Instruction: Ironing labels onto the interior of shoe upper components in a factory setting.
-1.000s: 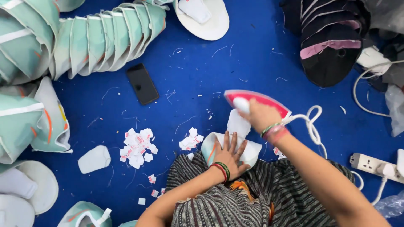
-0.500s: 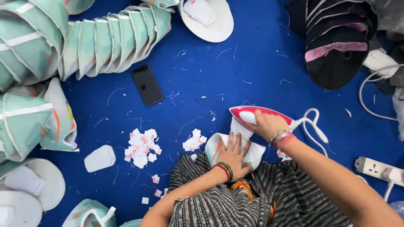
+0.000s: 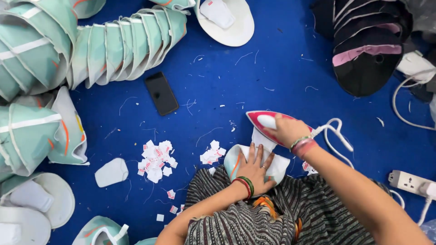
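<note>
While the soft, limp fabric piece (image 3: 277, 165) is pinned flat by the spread fingers (image 3: 256, 156) of the left hand (image 3: 255, 169), the heavy iron (image 3: 272, 124) is gripped at its handle by the right hand's (image 3: 288, 131) curled fingers.

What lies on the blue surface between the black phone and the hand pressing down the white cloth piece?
In the head view, between the phone and the left hand lies a small heap of white paper tags, plus stray threads.

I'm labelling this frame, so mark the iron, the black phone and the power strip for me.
iron (image 3: 265, 121): head view, on its red and white front end.
black phone (image 3: 161, 93): head view, middle of its dark screen.
power strip (image 3: 407, 181): head view, on its white top face.
</note>
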